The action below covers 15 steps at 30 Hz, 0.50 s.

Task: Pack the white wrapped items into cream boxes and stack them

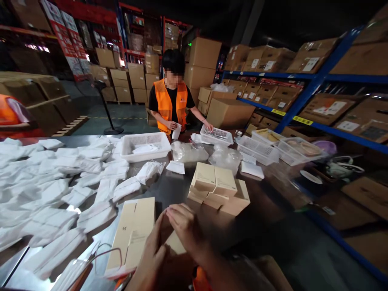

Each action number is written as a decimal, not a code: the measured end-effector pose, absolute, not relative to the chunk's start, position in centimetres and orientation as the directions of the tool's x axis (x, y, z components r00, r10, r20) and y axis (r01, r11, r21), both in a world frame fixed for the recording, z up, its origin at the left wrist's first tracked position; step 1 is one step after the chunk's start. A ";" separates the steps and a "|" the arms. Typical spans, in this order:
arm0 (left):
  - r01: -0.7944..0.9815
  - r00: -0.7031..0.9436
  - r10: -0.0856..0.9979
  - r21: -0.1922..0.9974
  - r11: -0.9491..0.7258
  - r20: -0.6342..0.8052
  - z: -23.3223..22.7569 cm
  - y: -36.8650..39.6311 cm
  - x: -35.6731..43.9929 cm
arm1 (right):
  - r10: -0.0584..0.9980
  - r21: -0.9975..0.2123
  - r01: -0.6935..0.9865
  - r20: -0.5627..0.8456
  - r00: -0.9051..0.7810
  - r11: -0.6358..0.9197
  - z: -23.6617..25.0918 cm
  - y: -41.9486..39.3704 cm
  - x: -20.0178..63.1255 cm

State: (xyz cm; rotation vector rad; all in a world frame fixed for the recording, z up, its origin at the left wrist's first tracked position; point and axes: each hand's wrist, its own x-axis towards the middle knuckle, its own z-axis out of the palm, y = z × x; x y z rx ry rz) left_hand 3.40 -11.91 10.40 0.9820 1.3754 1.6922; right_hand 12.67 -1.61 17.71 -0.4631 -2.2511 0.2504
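Left hand (pixel 151 254) and right hand (pixel 184 232) meet over a small flat carton (pixel 174 242) near the surface (pixel 266 226) edge, each grip closed on it, steadying it. Beyond, finished boxes (pixel 218 188) are stacked; white pouches (pixel 60 186) lie left.

I look for words and numbers, but I cannot read any of them. The red and white banners (pixel 68 36) hanging at the back have writing, but it is too small and blurry for me. The white labels (pixel 311 64) on the brown boxes on the shelves are blurry too. The yellow tags (pixel 302 120) on the blue shelf rail (pixel 315 126) have dark marks I cannot make out. The flat tan box (pixel 131 234) by my left hand (pixel 150 258) has one tiny mark, too small to read.
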 end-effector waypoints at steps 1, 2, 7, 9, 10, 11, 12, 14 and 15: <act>-0.053 -0.414 0.898 0.981 -0.184 0.146 10.2 -11.9 3.7 | 0.399 -0.302 0.260 0.708 -0.583 0.917 17.6 -1.9 12.6; -0.025 -0.391 0.903 0.979 -0.202 0.177 9.9 -12.0 4.0 | 0.390 -0.281 0.276 0.737 -0.551 0.919 17.4 -2.1 12.7; 0.180 -0.357 0.904 0.967 -0.182 0.237 9.0 -12.3 4.4 | 0.429 -0.304 0.362 0.836 -0.342 0.881 15.5 -3.2 12.9; 0.211 -0.347 0.912 0.966 -0.153 0.220 8.9 -12.4 4.6 | 0.535 -0.399 0.412 0.791 -0.297 0.819 14.7 -3.7 12.9; 0.211 -0.343 0.916 0.967 -0.139 0.206 9.0 -12.4 4.7 | 0.596 -0.452 0.436 0.750 -0.287 0.778 14.4 -3.9 12.9; 0.200 -0.345 0.919 0.971 -0.128 0.193 9.1 -12.4 4.9 | 0.655 -0.503 0.455 0.701 -0.282 0.735 14.2 -4.1 12.9; 0.178 -0.355 0.917 0.976 -0.123 0.180 9.3 -12.4 5.0 | 0.708 -0.554 0.466 0.649 -0.278 0.690 14.0 -4.2 12.8; 0.114 -0.386 0.911 0.988 -0.108 0.144 9.7 -12.3 5.2 | 0.787 -0.666 0.427 0.566 -0.245 0.612 13.9 -4.4 12.9; 0.071 -0.401 0.909 0.993 -0.090 0.111 9.8 -12.2 5.1 | 0.831 -0.747 0.364 0.516 -0.210 0.556 13.9 -4.4 13.2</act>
